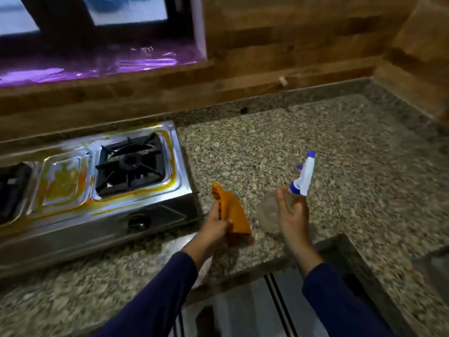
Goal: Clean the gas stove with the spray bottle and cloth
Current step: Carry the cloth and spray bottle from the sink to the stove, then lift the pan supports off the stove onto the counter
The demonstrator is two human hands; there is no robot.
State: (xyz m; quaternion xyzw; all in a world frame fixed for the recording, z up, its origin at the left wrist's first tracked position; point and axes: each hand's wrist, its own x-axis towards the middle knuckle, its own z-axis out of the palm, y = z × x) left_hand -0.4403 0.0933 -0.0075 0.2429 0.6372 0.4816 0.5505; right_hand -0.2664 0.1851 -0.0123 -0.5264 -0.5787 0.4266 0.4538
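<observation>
Left grip clutches orange cloth; right grip around spray bottle.

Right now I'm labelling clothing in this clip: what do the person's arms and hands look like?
Both arms wear long dark navy sleeves, plain with no visible markings, ending at the wrists. The left hand and right hand are bare: no gloves, and no rings, watch or bracelets can be made out, though the picture is somewhat blurred.
</observation>
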